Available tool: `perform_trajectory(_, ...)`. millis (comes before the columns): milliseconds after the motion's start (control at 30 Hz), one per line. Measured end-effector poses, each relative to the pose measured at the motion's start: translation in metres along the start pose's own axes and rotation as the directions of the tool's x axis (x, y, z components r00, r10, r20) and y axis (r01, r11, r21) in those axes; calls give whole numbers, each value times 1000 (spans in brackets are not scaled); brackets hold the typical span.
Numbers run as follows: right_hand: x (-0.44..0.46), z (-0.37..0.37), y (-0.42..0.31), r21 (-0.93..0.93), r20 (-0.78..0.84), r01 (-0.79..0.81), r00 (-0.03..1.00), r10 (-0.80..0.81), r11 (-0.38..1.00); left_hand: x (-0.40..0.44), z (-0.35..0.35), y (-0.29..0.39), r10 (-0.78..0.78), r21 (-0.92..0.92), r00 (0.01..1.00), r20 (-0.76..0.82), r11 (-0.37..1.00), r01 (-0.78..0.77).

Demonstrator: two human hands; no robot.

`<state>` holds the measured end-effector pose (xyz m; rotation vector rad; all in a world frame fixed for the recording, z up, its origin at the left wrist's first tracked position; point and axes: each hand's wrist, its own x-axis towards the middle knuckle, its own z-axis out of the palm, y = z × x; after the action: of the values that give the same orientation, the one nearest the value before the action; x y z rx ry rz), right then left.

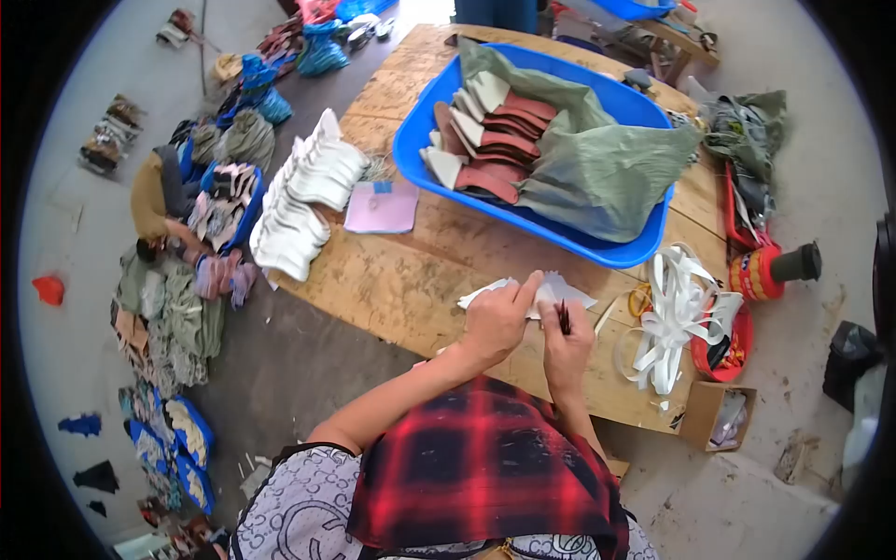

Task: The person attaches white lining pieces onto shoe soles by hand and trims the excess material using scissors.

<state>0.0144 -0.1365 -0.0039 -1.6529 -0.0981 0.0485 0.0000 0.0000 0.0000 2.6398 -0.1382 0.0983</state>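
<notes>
My left hand (497, 320) is closed on a white piece (485, 291) at the table's near edge, its fingers pressed together. Beside it, my right hand (566, 347) has a dark, thin tool (564, 318) between its fingers and touches a pale grey-white piece (566, 290). Whether the two pale pieces are joined is hidden by my fingers. To the right of my hands lies a heap of white strips (674, 317). Beyond them a blue tub (560, 245) holds brown-and-white curved pieces (499, 140) and a green cloth (607, 159).
White shaped pieces (313, 191) are stacked along the table's left edge, near a pink pad (382, 208). At the right are a red container (754, 273), a red basin (737, 355) and a cardboard box (717, 417). Another person (154, 201) bends over bundles at left.
</notes>
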Motion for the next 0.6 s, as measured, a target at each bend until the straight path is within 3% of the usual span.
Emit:
perform_trajectory(67,24,-4,-4,94,-171,34,985,-17,995,14,-1,10,100,-72,985,-138,991,-111)
perform_trajectory(100,21,7,-20,254,-178,-49,979,97,966,5,-22,7,24,-392,998,-53,919,-43)
perform_trajectory(133,30,-5,-32,351,-175,-101,970,171,931,9,-20,12,-19,-704,999,31,709,35)
perform_trajectory(167,38,-17,-43,448,-162,-151,956,246,881,14,-20,14,-24,-905,989,144,402,141)
perform_trajectory(200,46,-27,-53,477,-113,-152,966,232,865,21,-41,14,27,-818,874,486,367,443)
perform_trajectory(300,71,-42,-64,511,-198,-92,955,221,855,24,-43,11,234,-800,770,594,270,535)
perform_trajectory(367,106,-67,-58,517,-388,57,905,174,854,26,-45,7,304,-770,710,635,327,548)
perform_trajectory(433,136,-126,-61,521,-326,54,935,140,852,22,-52,12,310,-737,669,675,330,590)
perform_trajectory(500,163,-156,-71,498,-528,147,833,164,855,24,-56,11,330,-753,683,652,386,533)
perform_trajectory(567,176,-181,-67,460,-504,89,845,178,883,28,-74,21,303,-750,702,644,429,503)
perform_trajectory(600,183,-184,-72,467,-631,122,740,233,876,23,-77,25,327,-792,759,563,474,384)
